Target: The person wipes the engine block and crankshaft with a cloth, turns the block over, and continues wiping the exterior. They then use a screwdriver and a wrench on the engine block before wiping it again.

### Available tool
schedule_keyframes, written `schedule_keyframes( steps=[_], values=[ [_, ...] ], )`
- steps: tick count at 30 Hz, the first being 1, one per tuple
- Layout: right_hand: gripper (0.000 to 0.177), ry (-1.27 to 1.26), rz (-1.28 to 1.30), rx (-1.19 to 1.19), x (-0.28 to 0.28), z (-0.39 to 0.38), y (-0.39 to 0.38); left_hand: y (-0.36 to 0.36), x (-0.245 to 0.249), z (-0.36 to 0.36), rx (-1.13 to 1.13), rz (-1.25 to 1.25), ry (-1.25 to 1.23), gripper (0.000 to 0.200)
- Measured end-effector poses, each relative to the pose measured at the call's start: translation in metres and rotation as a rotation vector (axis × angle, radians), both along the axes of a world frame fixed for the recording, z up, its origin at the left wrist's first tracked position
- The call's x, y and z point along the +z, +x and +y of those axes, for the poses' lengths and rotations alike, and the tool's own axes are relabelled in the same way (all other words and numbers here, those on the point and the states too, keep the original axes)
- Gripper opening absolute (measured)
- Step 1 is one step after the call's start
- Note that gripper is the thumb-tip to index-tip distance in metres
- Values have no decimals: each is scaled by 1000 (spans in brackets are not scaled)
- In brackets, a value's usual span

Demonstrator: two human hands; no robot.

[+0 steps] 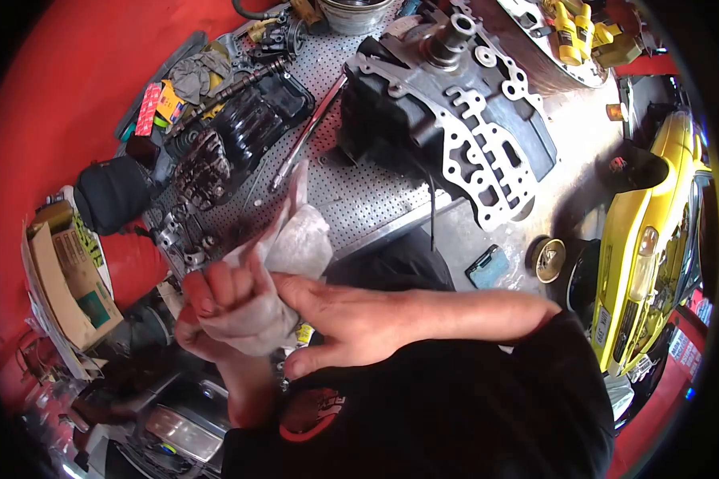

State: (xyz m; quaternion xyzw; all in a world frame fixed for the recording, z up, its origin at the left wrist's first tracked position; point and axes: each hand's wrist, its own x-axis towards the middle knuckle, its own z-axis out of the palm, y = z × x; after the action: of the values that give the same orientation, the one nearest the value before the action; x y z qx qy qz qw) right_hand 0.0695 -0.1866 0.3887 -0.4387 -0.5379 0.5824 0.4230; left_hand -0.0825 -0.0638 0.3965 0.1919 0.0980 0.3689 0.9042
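Note:
A whitish, stained cloth rag [295, 239] is bunched between my two hands, with one corner sticking up. My left hand [208, 307] is closed around the rag, its fingers curled over the folds. My right hand [339, 319] reaches in from the right and touches the rag. Its thumb stands apart below, while the other fingers are mostly hidden in the cloth. Beyond my hands, a dark engine block [399, 104] with a pale gasket [483, 160] on its face sits on the perforated metal bench [359, 215].
A long metal ratchet-like tool [307, 132] lies left of the engine block. Beside it is a black oily pan [248, 124]. An open cardboard box [68, 275] stands at left. To the right are a gold-coloured round part [548, 259], a blue item [487, 266] and a yellow car [639, 247].

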Motion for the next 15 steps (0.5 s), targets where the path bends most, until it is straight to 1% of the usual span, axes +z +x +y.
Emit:
schedule_keyframes(
  steps=[1,2,3,4,5,6,7,8,10,11,13,14,15],
  values=[
    [90,-56,250,-90,0,-11,-10,-3,-7,-14,-64,-90,67,20],
    [86,-112,498,-177,0,-18,-17,-10,-20,-31,-14,215,168,18],
    [82,-137,570,-276,-11,-23,-27,-21,-35,-50,35,526,262,15],
    [78,-163,643,-376,-25,-29,-36,-21,-44,-67,49,622,245,14],
    [68,-318,870,-411,-33,-40,-39,-22,-53,-84,59,716,224,13],
    [59,-348,817,-489,-46,-50,-40,-9,-60,-95,28,588,106,13],
    [54,-361,758,-526,-55,-64,-39,-3,-66,-106,-7,460,-12,13],
    [49,-375,699,-563,-65,-79,-35,-4,-77,-119,7,585,91,14],
    [48,-308,504,-603,-107,-114,-28,-14,-101,-141,28,834,300,19],
    [48,-282,413,-629,-122,-132,-26,-24,-104,-150,-116,1250,439,31],
    [52,-367,661,-632,-128,-163,-23,-28,-125,-171,-197,1389,692,43],
    [53,-382,765,-615,-129,-175,-19,-30,-146,-178,-228,1444,828,50],
    [53,-359,765,-526,-125,-184,-14,-46,-195,-184,-211,1257,955,62]
  ],
)
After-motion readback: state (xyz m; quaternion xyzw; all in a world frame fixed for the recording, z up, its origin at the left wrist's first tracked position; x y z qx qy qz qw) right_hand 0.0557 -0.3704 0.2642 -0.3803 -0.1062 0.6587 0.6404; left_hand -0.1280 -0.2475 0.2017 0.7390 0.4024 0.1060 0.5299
